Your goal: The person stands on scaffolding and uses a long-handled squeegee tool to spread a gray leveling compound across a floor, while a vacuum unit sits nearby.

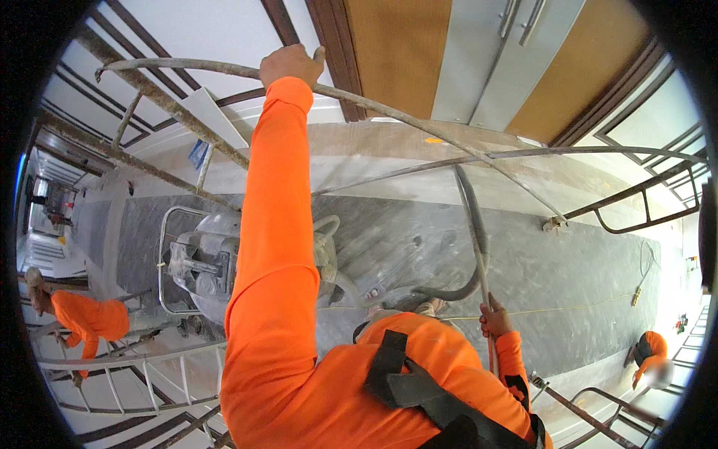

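My left hand (293, 66), at the top centre, is closed around a dusty metal scaffold brace (355, 97). My right hand (493, 320), at lower right, grips a long thin pole (485, 280), with a dark flexible hose (467, 254) curving beside its upper part. A dusty vacuum machine (209, 258) stands left of my orange sleeve, partly hidden by it, with pale hosing at its side.
Scaffold frames (647, 191) and a ladder (149, 378) surround me. Cabinet doors (479, 60) stand ahead. A yellow cable (561, 310) crosses the grey floor covering (546, 269). Co-workers in orange are at lower left (97, 318) and lower right (651, 352).
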Tool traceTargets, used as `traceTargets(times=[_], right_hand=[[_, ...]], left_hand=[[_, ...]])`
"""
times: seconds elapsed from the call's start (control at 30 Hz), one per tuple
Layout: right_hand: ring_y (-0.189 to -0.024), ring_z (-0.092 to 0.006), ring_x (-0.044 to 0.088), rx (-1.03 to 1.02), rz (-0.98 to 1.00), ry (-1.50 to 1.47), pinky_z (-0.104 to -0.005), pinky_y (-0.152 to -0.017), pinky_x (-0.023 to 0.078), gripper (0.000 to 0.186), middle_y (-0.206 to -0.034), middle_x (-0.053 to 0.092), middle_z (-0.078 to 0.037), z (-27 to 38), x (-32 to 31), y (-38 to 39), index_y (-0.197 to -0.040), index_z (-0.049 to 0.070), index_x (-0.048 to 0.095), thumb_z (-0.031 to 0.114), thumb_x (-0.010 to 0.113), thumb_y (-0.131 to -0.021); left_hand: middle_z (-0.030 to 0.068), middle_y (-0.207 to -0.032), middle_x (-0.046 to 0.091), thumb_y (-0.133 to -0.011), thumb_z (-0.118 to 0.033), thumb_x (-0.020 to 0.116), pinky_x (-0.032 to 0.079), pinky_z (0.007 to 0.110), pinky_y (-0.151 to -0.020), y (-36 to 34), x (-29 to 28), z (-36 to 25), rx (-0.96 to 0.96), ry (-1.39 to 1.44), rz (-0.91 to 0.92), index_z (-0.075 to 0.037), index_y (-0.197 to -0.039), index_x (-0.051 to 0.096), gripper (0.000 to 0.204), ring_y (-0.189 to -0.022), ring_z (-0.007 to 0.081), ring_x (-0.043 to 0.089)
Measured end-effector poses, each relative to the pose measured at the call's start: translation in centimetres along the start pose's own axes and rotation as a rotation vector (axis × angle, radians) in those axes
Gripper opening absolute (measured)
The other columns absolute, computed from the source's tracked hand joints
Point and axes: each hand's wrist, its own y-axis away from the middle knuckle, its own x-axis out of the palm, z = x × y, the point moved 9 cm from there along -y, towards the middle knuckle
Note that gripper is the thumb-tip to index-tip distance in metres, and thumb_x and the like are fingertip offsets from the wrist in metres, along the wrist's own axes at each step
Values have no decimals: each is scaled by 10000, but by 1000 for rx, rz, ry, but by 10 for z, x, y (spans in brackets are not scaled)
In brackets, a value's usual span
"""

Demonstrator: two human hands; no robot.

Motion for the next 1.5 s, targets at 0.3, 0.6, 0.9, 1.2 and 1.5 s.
traceTargets(times=[0.3,0.6,0.9,1.2,1.5], right_hand=[[-431,-102,419,-6,160,163,-298,-372,379,637,-610,462,5,15,60,5,-1536,233,325,242,604,-963],[-436,-112,437,-150,350,415,-306,-389,387,648,-608,484,-8,48,127,-10,-1539,184,324,258,611,-963],[-443,-130,466,-387,450,725,-315,-432,410,681,-609,519,-27,60,181,-48,-1528,159,346,284,645,-930],[-414,-127,444,-364,346,679,-317,-401,389,674,-552,472,-16,57,154,-34,-1532,173,340,249,635,-930],[-412,-112,415,-49,178,330,-310,-364,366,635,-573,452,7,20,70,8,-1529,232,346,209,614,-954]], left_hand=[[107,-947,731,-891,-638,469,542,440,-799,-5,9,5,-16,-6,8,-153,-1005,744,569,-911,299,700],[97,-779,722,-952,-603,412,527,398,-733,1,-1,2,5,-43,-73,-107,-839,759,616,-765,262,707],[92,-750,713,-952,-607,409,536,397,-712,0,-1,9,-22,-24,-108,-105,-811,758,628,-728,261,702],[117,-1001,736,-882,-656,479,545,427,-817,2,-1,13,-73,31,0,-152,-1097,742,608,-938,310,703],[108,-1121,718,-884,-691,444,537,407,-887,2,-2,13,-60,-10,9,-159,-1211,697,675,-1048,290,683]])
